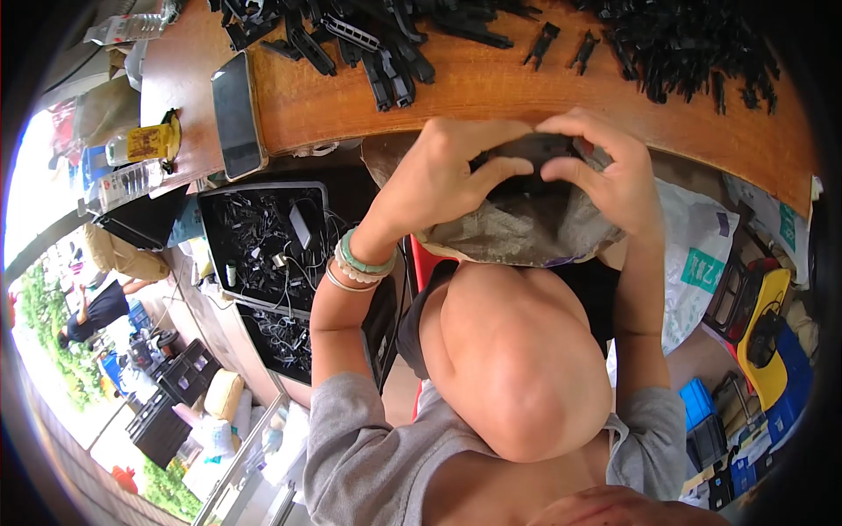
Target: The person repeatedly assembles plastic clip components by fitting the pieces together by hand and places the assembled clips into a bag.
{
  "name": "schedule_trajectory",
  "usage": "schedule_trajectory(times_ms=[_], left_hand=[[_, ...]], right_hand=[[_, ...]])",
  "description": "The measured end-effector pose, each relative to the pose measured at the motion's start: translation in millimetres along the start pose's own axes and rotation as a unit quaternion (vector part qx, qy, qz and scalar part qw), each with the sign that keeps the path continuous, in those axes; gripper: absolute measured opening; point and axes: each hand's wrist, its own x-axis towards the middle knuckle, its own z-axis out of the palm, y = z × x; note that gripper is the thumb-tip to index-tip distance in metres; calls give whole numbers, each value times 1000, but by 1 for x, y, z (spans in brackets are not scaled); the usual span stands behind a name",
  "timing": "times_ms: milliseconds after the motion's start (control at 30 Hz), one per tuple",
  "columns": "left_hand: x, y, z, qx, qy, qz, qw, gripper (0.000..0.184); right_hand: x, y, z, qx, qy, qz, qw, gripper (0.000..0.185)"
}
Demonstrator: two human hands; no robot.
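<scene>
My left hand and my right hand face each other at the table's near edge, above an open sack. The fingers and thumbs of both curl around a black plastic part, whose outline merges with the dark sack mouth behind. On the table just beyond lie two small black clips, apart from the heaps. A large heap of black clips is at the far right, and longer black plastic pieces are piled at the far middle.
A phone lies on the wooden table at the left. Below it are black trays with small parts and cables. A white bag and a yellow-and-blue bin stand at the right. Another person is far off left.
</scene>
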Motion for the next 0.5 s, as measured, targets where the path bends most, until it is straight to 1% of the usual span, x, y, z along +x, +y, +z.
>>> schedule_trajectory(times_ms=[33,67,100,133,167,200,233,267,300,367,400,433,500], left_hand=[[-1,-1,-1,14,-26,2,1000,29],[-1,-9,0,-1,-35,59,998,31],[4,-9,-2,1,-34,61,998,31],[10,-7,-6,40,12,83,996,30],[17,-8,-9,79,56,105,990,29],[28,-20,-12,170,113,141,969,22],[41,-29,-15,170,113,144,968,22],[52,-35,-18,313,156,147,925,19],[59,-38,-19,449,198,145,859,17],[63,-41,-19,448,203,156,856,14],[66,-40,-19,445,205,165,856,11],[65,-38,-18,445,205,165,856,11],[56,-29,-12,249,278,164,913,9]], right_hand=[[1,1,-7,-1,0,-3,1000,20],[3,5,-14,11,-36,-10,999,20],[5,11,-20,23,-72,-18,997,20],[10,21,-21,2,-39,-62,997,18],[18,27,-19,0,-38,-63,997,18],[27,29,-14,-118,43,-107,986,17],[36,29,-10,-234,122,-150,953,18],[44,28,-8,-349,127,-148,917,18],[51,29,-5,-350,129,-153,915,18],[62,31,-1,-450,100,-185,868,19],[63,32,-2,-464,89,-179,863,25],[64,34,-4,-464,88,-178,863,25],[65,39,-7,-373,120,-244,887,29]])
